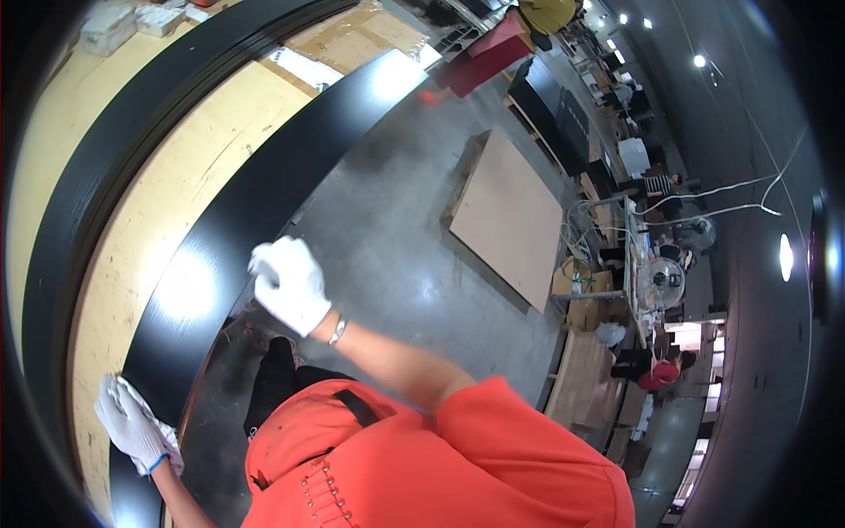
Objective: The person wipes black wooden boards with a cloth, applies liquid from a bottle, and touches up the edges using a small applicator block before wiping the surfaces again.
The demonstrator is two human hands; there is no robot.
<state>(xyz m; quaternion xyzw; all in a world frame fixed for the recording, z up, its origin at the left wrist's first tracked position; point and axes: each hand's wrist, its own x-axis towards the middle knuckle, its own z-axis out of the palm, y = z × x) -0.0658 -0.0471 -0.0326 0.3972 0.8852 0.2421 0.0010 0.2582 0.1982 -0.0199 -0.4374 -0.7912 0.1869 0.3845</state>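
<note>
A long glossy black board (264,189) lies along a pale wooden worktable. My left hand (128,424), in a white knit glove with a blue cuff edge, rests on the near end of this board. Under its palm a crumpled white cloth (169,437) is pressed to the surface. My right hand (292,289), also white-gloved and with a metal bracelet (338,330) at the wrist, is just off the board's right edge. Its fingers are curled in, and nothing shows in them.
A second long black piece (66,207) lies further left on the worktable (207,132). Flattened cardboard (356,40) covers its far end. On the floor to the right stands a low stack topped by a brown panel (510,220). A person in red (660,374) stands far right, near a fan (660,283).
</note>
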